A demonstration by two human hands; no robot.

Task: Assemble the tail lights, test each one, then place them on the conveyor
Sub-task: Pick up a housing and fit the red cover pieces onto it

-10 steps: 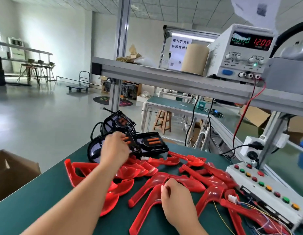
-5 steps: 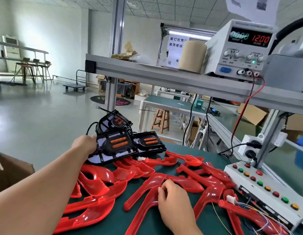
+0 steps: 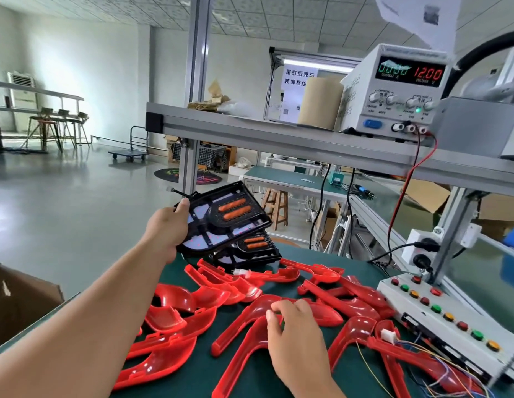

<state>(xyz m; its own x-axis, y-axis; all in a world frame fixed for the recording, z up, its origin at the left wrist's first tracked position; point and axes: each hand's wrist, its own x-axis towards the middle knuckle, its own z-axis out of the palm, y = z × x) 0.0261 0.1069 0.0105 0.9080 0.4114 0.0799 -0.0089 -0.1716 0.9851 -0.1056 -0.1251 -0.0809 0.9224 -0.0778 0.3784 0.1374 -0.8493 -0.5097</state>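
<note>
- Left hand (image 3: 166, 228) – closed round the near-left edge of a black housing (image 3: 227, 222), thumb up on its rim, fingers beneath.
- Housing held in the air above the far-left part of the table (image 3: 362, 268), tilted, inner face towards the camera; two orange strips show in it.
- Second housing (image 3: 251, 251) lies flat on the table, just below and behind the held one, partly covered by it.
- Right hand (image 3: 293, 326) – palm down, fingers bent, fingertips on a red lens (image 3: 241, 320) at mid-table; whether it truly pinches the lens or only rests there I cannot tell.
- That lens lies on the green mat, long narrow end pointing near-left.
- More lenses (image 3: 350, 300) spread loosely across the table from left to right, several overlapping.
- White connector (image 3: 389, 337) with thin coloured wires sits on a lens at near right.
- Button box (image 3: 439, 314) along the table's right edge, with red, green and amber buttons in rows.
- Supply (image 3: 399, 90) on the shelf (image 3: 278, 136) above, red digits reading 12.00; a red lead (image 3: 405, 179) drops from it.
- Brown roll (image 3: 320, 103) stands left of the supply, touching or nearly so.
- Carton (image 3: 20, 300) beyond the table's left edge.
</note>
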